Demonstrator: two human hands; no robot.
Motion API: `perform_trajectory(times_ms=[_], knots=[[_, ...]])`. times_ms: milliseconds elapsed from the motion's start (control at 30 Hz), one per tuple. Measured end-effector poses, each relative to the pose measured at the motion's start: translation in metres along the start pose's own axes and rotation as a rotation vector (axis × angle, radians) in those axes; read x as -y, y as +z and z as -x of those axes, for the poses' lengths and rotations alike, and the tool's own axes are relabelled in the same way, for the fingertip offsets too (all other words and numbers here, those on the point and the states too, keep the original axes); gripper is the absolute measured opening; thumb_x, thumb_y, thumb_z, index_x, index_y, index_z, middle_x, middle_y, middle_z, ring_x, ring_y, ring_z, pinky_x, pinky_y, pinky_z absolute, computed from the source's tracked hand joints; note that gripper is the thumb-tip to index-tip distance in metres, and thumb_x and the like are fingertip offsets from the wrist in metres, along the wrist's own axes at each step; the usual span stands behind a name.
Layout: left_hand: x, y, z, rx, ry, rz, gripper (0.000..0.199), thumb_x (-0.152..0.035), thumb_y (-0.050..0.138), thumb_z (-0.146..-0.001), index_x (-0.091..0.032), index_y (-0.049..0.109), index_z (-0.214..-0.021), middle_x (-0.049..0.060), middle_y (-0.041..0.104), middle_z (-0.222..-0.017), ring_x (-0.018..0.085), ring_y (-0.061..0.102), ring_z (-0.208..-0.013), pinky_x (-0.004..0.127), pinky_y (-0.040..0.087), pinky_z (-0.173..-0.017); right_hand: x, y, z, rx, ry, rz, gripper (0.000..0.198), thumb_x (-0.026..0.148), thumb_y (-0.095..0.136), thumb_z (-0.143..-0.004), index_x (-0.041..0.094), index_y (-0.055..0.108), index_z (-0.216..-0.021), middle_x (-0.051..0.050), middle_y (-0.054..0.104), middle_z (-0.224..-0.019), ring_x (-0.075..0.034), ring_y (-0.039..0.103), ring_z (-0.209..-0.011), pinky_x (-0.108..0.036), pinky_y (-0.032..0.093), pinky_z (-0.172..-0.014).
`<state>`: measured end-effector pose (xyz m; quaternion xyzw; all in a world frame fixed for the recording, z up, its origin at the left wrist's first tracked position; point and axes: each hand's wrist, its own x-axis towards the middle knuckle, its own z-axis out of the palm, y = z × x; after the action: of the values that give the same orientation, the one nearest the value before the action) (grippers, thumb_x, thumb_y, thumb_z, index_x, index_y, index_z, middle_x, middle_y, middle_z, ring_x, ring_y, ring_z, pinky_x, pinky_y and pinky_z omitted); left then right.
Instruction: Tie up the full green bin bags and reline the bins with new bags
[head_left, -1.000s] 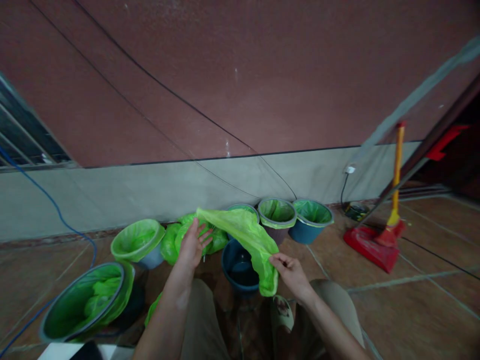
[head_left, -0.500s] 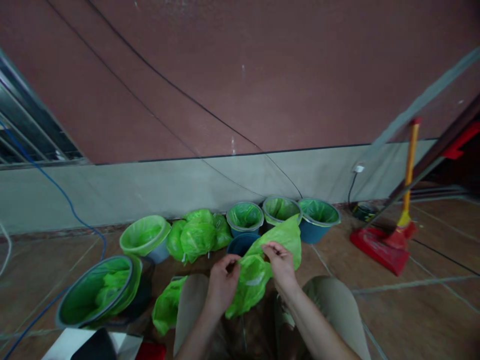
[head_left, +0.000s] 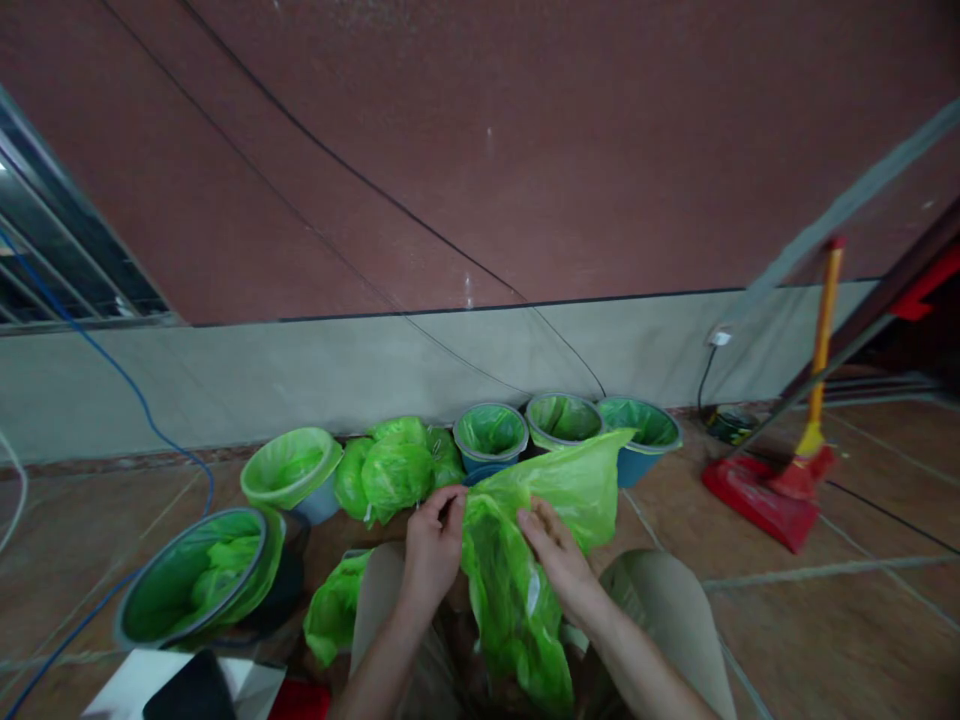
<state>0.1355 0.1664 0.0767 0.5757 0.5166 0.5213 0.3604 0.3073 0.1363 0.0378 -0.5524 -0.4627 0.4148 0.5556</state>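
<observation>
A thin light-green plastic bag hangs between my knees, its wider part spread out to the upper right. My left hand pinches the bag's left edge near the top. My right hand holds the bag on its right side, with the fingers bent against the plastic; the thumb is partly hidden. Just behind the bag, the rim of a blue bucket shows, mostly covered. Lined buckets stand beyond my hands: one blue, one grey-rimmed, and another blue one at right.
Tied green bags lie by the wall, left of the buckets. A pale lined bucket and a large dark lined bin stand at left. Another green bag sits by my left knee. A red dustpan lies at right.
The bag has opened out longer, its lower part dropping between my knees and its upper part stretching right. My left hand has shifted left and slightly up. The blue bucket behind is more covered.
</observation>
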Motion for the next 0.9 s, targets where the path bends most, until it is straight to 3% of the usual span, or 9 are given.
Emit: perform_trajectory(times_ms=[100, 200, 333, 400, 500, 600, 667, 800, 900], knots=[[-0.001, 0.007, -0.002, -0.008, -0.001, 0.028, 0.018, -0.033, 0.063, -0.082, -0.021, 0.074, -0.09, 0.003, 0.073, -0.087, 0.018, 0.065, -0.082, 0.026, 0.048, -0.079, -0.001, 0.004, 0.015, 0.102, -0.006, 0.093, 0.051, 0.042, 0.063, -0.08, 0.02, 0.054, -0.124, -0.008, 0.071, -0.104, -0.02, 0.067, -0.081, -0.031, 0.052, -0.07], [-0.005, 0.006, -0.001, 0.096, 0.015, 0.021, 0.02, -0.034, 0.064, -0.082, -0.021, 0.074, -0.093, 0.003, 0.073, -0.089, 0.018, 0.065, -0.085, 0.026, 0.048, -0.081, 0.003, -0.005, 0.013, 0.115, -0.04, 0.269, 0.039, 0.032, 0.057, -0.082, 0.018, 0.059, -0.118, -0.005, 0.071, -0.088, -0.017, 0.061, -0.062, -0.029, 0.048, -0.062], [-0.01, -0.007, 0.002, 0.34, 0.063, -0.037, 0.023, -0.03, 0.068, -0.078, -0.021, 0.073, -0.098, 0.003, 0.072, -0.093, 0.018, 0.064, -0.086, 0.026, 0.047, -0.081, 0.011, -0.025, -0.005, -0.01, -0.113, 0.461, 0.036, 0.03, 0.05, -0.082, 0.016, 0.062, -0.114, -0.006, 0.071, -0.083, -0.017, 0.059, -0.058, -0.031, 0.047, -0.06], [-0.01, -0.012, 0.0, 0.374, 0.092, -0.076, 0.018, -0.025, 0.067, -0.077, -0.021, 0.074, -0.093, 0.003, 0.07, -0.089, 0.018, 0.062, -0.084, 0.026, 0.046, -0.08, 0.014, -0.034, -0.013, -0.126, -0.196, 0.576, 0.037, 0.029, 0.05, -0.081, 0.014, 0.063, -0.112, -0.01, 0.071, -0.091, -0.019, 0.063, -0.065, -0.034, 0.05, -0.067], [-0.005, -0.013, -0.007, 0.258, 0.147, -0.101, 0.009, -0.02, 0.063, -0.076, -0.021, 0.072, -0.077, 0.004, 0.066, -0.085, 0.018, 0.06, -0.084, 0.027, 0.045, -0.081, 0.016, -0.044, -0.018, -0.215, -0.306, 0.762, 0.03, 0.026, 0.05, -0.08, 0.014, 0.067, -0.102, -0.013, 0.071, -0.096, -0.023, 0.065, -0.078, -0.037, 0.051, -0.078], [-0.001, -0.012, -0.013, 0.065, 0.192, -0.124, 0.009, -0.017, 0.062, -0.073, -0.021, 0.068, -0.069, 0.003, 0.062, -0.084, 0.018, 0.058, -0.083, 0.028, 0.043, -0.083, 0.017, -0.051, -0.016, -0.179, -0.354, 0.854, 0.027, 0.027, 0.049, -0.084, 0.015, 0.069, -0.097, -0.014, 0.071, -0.094, -0.025, 0.065, -0.086, -0.037, 0.049, -0.081], [-0.001, -0.011, -0.015, -0.016, 0.214, -0.145, 0.01, -0.014, 0.06, -0.07, -0.022, 0.065, -0.069, 0.002, 0.06, -0.081, 0.018, 0.056, -0.081, 0.028, 0.042, -0.081, 0.019, -0.054, -0.013, -0.114, -0.359, 0.826, 0.024, 0.027, 0.049, -0.085, 0.018, 0.069, -0.094, -0.01, 0.071, -0.092, -0.023, 0.065, -0.086, -0.034, 0.048, -0.079], [-0.002, -0.009, -0.014, -0.109, 0.228, -0.148, 0.016, -0.006, 0.054, -0.061, -0.022, 0.053, -0.062, -0.001, 0.053, -0.071, 0.016, 0.05, -0.074, 0.026, 0.039, -0.073, 0.027, -0.059, -0.007, 0.041, -0.234, 0.67, 0.015, 0.027, 0.053, -0.081, 0.021, 0.062, -0.071, -0.001, 0.061, -0.064, -0.016, 0.055, -0.059, -0.026, 0.04, -0.056], [0.002, -0.004, -0.017, -0.157, 0.18, -0.153, 0.016, -0.005, 0.052, -0.055, -0.021, 0.047, -0.057, -0.003, 0.047, -0.064, 0.014, 0.044, -0.066, 0.024, 0.035, -0.066, 0.037, -0.057, 0.001, 0.039, -0.284, 0.532, 0.009, 0.022, 0.053, -0.078, 0.021, 0.056, -0.069, 0.0, 0.056, -0.067, -0.014, 0.051, -0.062, -0.024, 0.039, -0.057]])
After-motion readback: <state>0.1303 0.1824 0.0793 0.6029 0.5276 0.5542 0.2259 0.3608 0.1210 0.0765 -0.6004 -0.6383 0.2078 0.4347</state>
